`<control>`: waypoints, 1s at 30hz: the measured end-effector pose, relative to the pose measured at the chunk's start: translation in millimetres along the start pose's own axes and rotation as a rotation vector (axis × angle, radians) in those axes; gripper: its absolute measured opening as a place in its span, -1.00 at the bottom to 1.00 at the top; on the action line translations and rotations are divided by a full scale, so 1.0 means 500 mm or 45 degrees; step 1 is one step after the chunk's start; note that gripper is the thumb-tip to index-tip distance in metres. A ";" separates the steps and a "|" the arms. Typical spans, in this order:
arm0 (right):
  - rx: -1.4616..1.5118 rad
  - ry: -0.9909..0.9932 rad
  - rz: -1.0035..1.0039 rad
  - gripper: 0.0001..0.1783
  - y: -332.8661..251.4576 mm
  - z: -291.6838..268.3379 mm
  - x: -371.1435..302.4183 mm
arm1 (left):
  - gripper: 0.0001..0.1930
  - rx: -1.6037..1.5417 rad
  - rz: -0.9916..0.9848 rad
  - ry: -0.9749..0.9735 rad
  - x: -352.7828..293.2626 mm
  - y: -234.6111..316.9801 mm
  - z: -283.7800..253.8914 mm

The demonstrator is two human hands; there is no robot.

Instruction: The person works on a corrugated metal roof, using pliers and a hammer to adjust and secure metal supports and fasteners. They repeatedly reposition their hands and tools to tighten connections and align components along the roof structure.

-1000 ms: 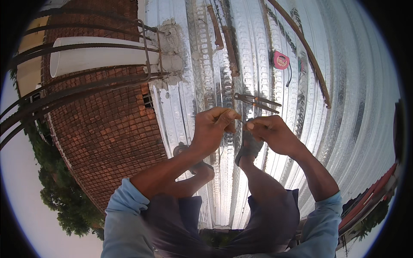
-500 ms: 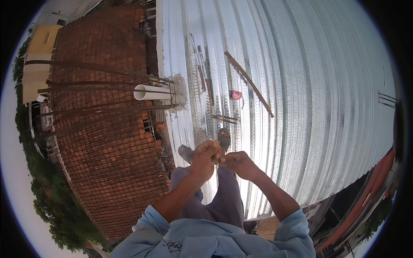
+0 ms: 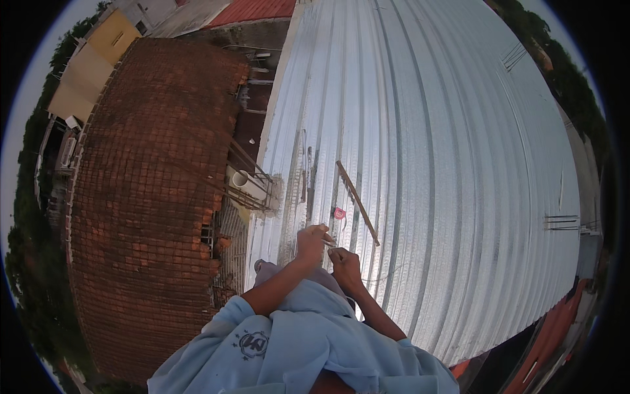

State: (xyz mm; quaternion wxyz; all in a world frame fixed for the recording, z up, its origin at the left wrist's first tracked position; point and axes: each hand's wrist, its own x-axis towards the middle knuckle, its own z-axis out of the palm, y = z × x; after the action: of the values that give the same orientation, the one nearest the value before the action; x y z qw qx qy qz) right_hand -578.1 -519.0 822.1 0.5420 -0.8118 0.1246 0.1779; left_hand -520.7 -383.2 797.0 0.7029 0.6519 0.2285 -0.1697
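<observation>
My left hand (image 3: 313, 241) is raised over the ridged metal roof sheet (image 3: 453, 171), its fingers bent together in a pinch. Just below and to its right, my right hand (image 3: 344, 266) is curled closed, thumb side up. Whatever the fingers hold is too small to make out. A thin, wire-like line shows faintly right of my right wrist. Beyond the hands, a red tape measure (image 3: 339, 213) lies on the sheet. Next to it a long, narrow rusty bar (image 3: 358, 203) rests at a slant. Thin dark metal strips (image 3: 310, 177) lie further left.
A white pipe (image 3: 249, 185) and rusty rebar (image 3: 248, 157) stick out at the sheet's left edge. Past that edge is an old brown tiled roof (image 3: 144, 197) with broken tiles and gaps. More rebar ends (image 3: 562, 222) stand at the far right.
The view has tilted outward, showing more roof ahead. My hands, together before, are now slightly apart, the right one turned more upright. Pliers seen beyond my feet are no longer plainly visible.
</observation>
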 end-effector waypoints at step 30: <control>0.699 0.529 0.424 -0.81 0.099 -0.443 0.327 | -0.39 -0.173 0.678 1.417 0.349 0.380 -0.285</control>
State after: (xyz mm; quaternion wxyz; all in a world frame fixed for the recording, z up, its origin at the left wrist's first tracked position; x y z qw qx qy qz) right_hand -415.6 -744.3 788.6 0.6660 -0.6239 0.4051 0.0551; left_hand -286.9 -213.6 855.0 0.5364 0.6311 0.4007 0.3918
